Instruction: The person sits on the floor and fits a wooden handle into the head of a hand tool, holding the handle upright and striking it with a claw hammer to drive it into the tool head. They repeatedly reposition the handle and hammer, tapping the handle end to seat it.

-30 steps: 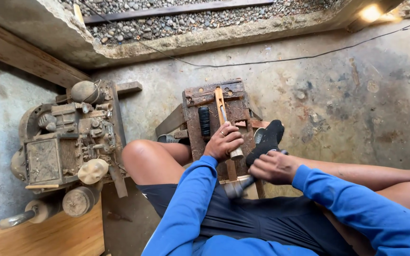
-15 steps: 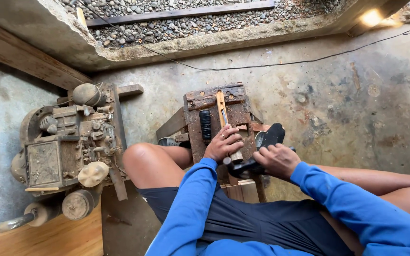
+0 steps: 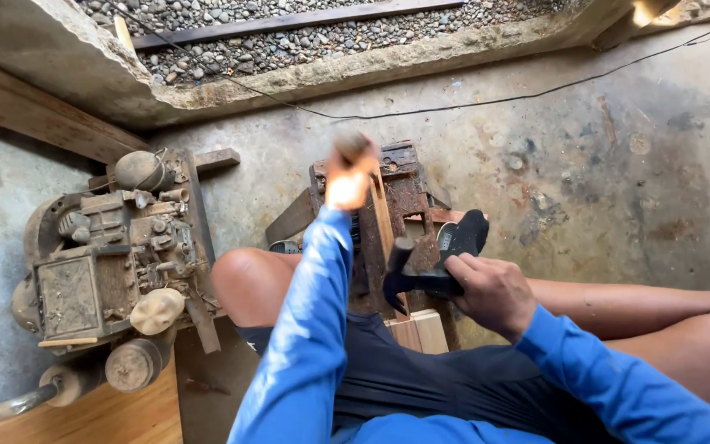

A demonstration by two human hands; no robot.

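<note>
The concrete floor (image 3: 618,164) fills most of the view, stained and bare, with a thin cable (image 3: 486,103) running across it below a raised ledge of gravel (image 3: 289,41). At the left sits a dusty old engine (image 3: 108,263), its round parts pointing toward a wooden board (image 3: 100,415) at the lower left corner. A long plank (image 3: 34,111) lies along the wall above the engine.

In the centre, between the person's bare knees, stands a rusty wooden bench (image 3: 408,193) with a narrow pale wood strip (image 3: 382,218) lying along its top. A black sandal (image 3: 462,234) rests just beside the bench on the right.

The left hand (image 3: 348,177) is stretched out over the far end of the bench (blurred; whether its fingers are closed cannot be told). The blue sleeve covers part of the bench top.

The right hand (image 3: 495,292) is wrapped tight around the handle of a black hammer (image 3: 408,275), whose head hangs over the near end of the bench, above two pale wood blocks (image 3: 421,329).
</note>
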